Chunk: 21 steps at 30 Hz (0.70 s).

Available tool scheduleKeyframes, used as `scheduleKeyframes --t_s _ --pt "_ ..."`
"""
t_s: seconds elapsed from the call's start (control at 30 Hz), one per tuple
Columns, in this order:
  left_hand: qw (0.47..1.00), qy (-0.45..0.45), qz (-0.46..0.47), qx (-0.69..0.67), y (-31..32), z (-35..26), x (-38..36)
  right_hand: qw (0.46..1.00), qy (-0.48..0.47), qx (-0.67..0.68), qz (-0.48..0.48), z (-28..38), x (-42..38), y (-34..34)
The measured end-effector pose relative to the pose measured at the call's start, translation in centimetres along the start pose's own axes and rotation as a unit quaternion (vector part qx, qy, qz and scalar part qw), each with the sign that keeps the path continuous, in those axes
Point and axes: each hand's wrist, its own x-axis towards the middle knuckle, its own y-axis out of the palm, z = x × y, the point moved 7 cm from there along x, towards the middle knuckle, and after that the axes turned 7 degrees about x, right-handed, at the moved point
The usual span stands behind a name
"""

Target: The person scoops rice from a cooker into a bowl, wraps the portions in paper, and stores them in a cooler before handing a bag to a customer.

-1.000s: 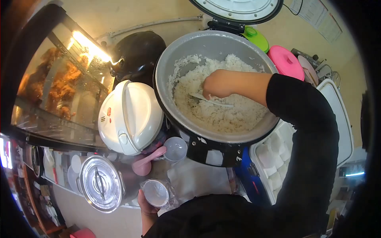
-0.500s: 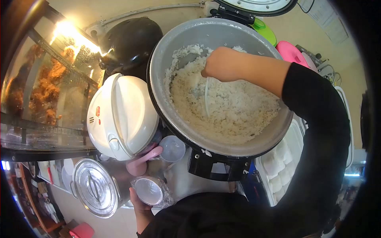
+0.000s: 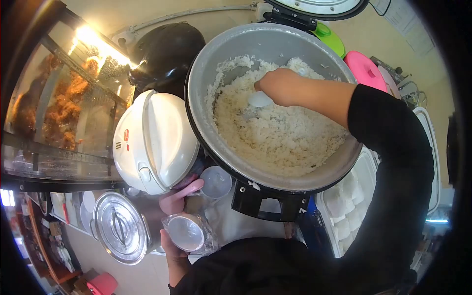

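Note:
My right hand [image 3: 281, 87] is inside a large rice cooker [image 3: 314, 185], closed around a pale rice paddle [image 3: 260, 100]. Below the hand the paddle's flat blade shows, close to the cooked rice [image 3: 282, 140] that covers the pot's bottom. Rice also clings to the pot's left inner wall. Down at the lower left, my left hand [image 3: 172, 249] grips a small white bowl [image 3: 186, 233] from its left side. Crinkled clear plastic surrounds the bowl, and its opening faces up. Most of the left fingers are hidden under it.
Left of the pot stands a white rice cooker [image 3: 164, 142] with its lid down. A pink ladle [image 3: 178, 199] and a clear cup [image 3: 215, 182] are beside it. A lidded steel pot [image 3: 118, 226] is lower left. White packets fill a box [image 3: 339, 243] on the right.
My right hand has shifted slightly right, and the paddle has turned from nearly edge-on to showing its flat blade. My left hand keeps the bowl in about the same place.

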Motion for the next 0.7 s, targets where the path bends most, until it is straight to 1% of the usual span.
scheduleKeyframes --t_s 0.07,0.1,0.17,0.2,0.3,0.4,0.5,0.6,0.7 --pt "1.0 0.002 0.015 0.002 1.1 -0.6 -0.1 0.995 -0.1 0.007 0.006 1.1 0.6 2.3" --pt "0.999 0.001 0.03 0.012 1.8 -1.0 -0.1 0.989 -0.15 0.01 0.008 2.3 0.4 2.3" --pt "0.998 -0.001 0.057 0.029 3.0 -1.6 -0.3 0.981 -0.166 0.019 0.095 3.3 0.7 3.0" --pt "0.998 0.005 0.053 0.032 3.1 -1.8 -0.5 0.975 -0.172 0.024 0.14 3.9 0.4 3.3" --pt "0.997 0.025 0.058 0.036 3.5 -2.6 -0.6 0.952 -0.188 0.129 0.207 4.3 -0.4 5.7" --pt "0.996 0.047 0.074 0.022 4.1 -3.4 -1.3 0.933 -0.187 0.203 0.23 4.0 -2.2 5.7" --pt "0.994 0.064 0.093 0.015 5.5 -4.9 -1.9 0.892 -0.175 0.312 0.276 2.8 -3.3 6.8" --pt "0.973 0.164 0.156 0.041 10.6 -8.3 -1.8 0.908 -0.098 0.288 0.288 2.0 -5.6 4.6" --pt "0.971 0.188 0.149 0.021 14.8 -11.5 -2.6 0.88 -0.095 0.378 0.272 0.3 -7.3 3.3"
